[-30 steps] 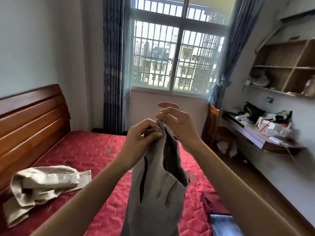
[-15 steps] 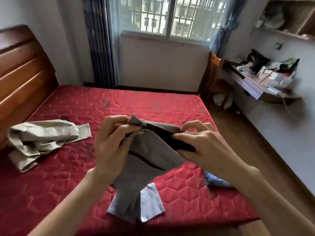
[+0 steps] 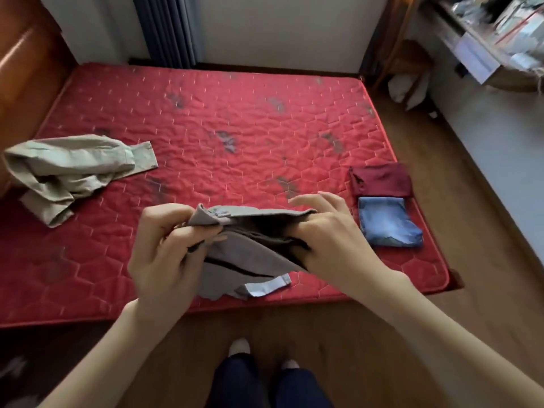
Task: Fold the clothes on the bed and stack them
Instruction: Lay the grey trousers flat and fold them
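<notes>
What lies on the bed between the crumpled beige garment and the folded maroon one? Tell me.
Only bare red mattress between beige garment and maroon one, head view.

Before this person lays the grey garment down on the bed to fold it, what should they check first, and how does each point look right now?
1. Both hands hold the grey garment: ok, left hand and right hand each grip its top edge.
2. Free space on the red mattress beyond the hands: ok.
3. Garment hangs straight: not ok, the lower part is bunched.
4. Folded maroon piece and folded blue piece out of the way: ok, they lie to the right.
5. Beige garment folded: not ok, crumpled at the left.
6. Folded pieces stacked: not ok, they lie side by side.
</notes>
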